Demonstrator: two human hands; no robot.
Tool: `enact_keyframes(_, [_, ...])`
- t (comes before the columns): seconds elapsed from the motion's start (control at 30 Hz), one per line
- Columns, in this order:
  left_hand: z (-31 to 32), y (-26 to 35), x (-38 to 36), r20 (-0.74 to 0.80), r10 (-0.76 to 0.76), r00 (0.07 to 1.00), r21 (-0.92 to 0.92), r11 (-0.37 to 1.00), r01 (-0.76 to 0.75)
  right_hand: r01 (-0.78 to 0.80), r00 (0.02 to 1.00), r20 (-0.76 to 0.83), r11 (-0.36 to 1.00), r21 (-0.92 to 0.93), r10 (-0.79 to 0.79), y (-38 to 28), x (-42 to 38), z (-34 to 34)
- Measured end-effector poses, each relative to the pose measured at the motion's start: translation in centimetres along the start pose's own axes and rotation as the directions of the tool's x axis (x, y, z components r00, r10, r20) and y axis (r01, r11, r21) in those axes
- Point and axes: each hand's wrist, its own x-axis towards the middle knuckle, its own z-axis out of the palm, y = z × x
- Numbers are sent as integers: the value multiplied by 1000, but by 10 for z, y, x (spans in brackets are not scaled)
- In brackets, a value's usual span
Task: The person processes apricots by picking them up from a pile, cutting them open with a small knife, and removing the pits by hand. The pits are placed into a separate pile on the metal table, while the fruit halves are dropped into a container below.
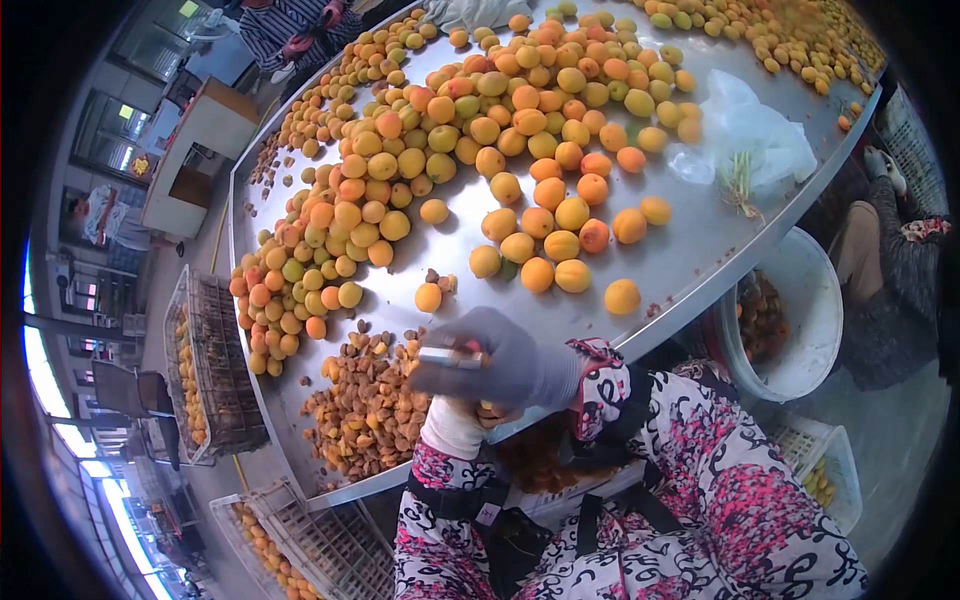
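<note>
My right hand, in a grey glove, is closed around a small tool with a shiny metal part; its kind does not show. Just below it, a white wrist covering marks my left hand, whose fingers are mostly hidden behind the right one. Both hands are at the near edge of the metal table. Beside them lies a heap of brown-orange apricot stones. A single apricot rests just beyond my right hand, next to a few stones. Further apricots lie loose ahead, with a large pile behind.
A clear plastic bag lies on the table's right side. The white bucket at right contains dark orange pulp. Crates of apricots stand at left, and another crate at lower right. People are around the table.
</note>
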Motion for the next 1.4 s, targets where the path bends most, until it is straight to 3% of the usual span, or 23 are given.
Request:
enact_keyframes(0.03, [2,0,1,-55,2,998,-15,1000,-3,151,986,92,983,-106,-142,2,0,2])
enact_keyframes(0.07, [5,0,2,-109,2,994,-29,1000,-5,173,979,155,947,-271,-134,0,-1,5])
enact_keyframes(0.17, [13,-1,6,-274,-10,962,-65,998,-8,213,959,265,879,-427,-104,5,2,11])
enact_keyframes(0.2, [16,-2,8,-326,-18,945,-78,997,-7,294,948,251,843,-450,-196,5,1,12])
enact_keyframes(0.23, [17,-3,9,-378,-27,925,-92,996,-9,287,950,245,844,-453,-192,8,3,11])
enact_keyframes(0.3, [17,-7,7,-485,-43,873,-124,992,-20,41,999,2,991,-127,-41,19,8,6])
enact_keyframes(0.33, [-7,-11,7,2,425,905,584,734,-346,-4,986,-162,991,132,26,3,8,1])
enact_keyframes(0.37, [-8,-8,8,7,431,902,585,730,-353,-205,963,-86,901,382,256,-5,4,-9])
enact_keyframes(0.43, [-4,-1,11,-63,90,994,148,986,-80,-107,978,-146,958,265,150,-5,4,-9])
enact_keyframes(0.47, [1,2,11,91,-48,995,97,995,39,-134,954,-208,930,342,214,-2,4,-9])
enact_keyframes(0.5, [7,3,10,92,-46,995,97,995,37,-155,922,-262,893,422,284,4,5,-9])
enact_keyframes(0.57, [21,1,13,20,-102,995,-92,990,103,-168,903,-285,874,457,322,10,6,-12])
enact_keyframes(0.6, [22,6,16,125,-200,972,-132,967,216,-114,911,-306,883,456,276,11,5,-15])
enact_keyframes(0.7, [31,9,13,104,-178,979,-58,981,184,-47,911,-341,880,472,231,12,9,-22])
enact_keyframes(0.73, [32,6,11,149,-82,985,-39,995,89,7,911,-353,847,532,214,12,9,-26])
enact_keyframes(0.77, [33,3,10,150,-80,986,-38,996,86,61,908,-368,807,588,199,12,10,-29])
enact_keyframes(0.83, [36,-2,8,123,104,987,-22,994,-103,61,897,-384,802,595,217,9,13,-33])
enact_keyframes(0.97, [30,-11,13,259,150,954,-120,985,-122,143,888,-407,711,689,216,4,12,-33])
enact_keyframes(1.13, [26,-13,13,218,124,968,-77,991,-109,73,904,-405,885,459,136,-3,3,-21])
enact_keyframes(1.2, [28,-12,11,222,90,971,-75,994,-75,77,910,-397,891,447,120,-4,1,-17])
enact_keyframes(1.3, [38,-10,6,165,23,986,-207,978,12,93,933,-355,909,407,63,-5,-3,-14])
enact_keyframes(1.37, [41,-10,4,103,54,993,-217,976,-31,148,927,-344,988,-34,-150,-4,-3,-12])
enact_keyframes(1.4, [39,-10,4,102,55,993,-217,976,-32,192,883,-451,977,97,-129,-2,-1,-8])
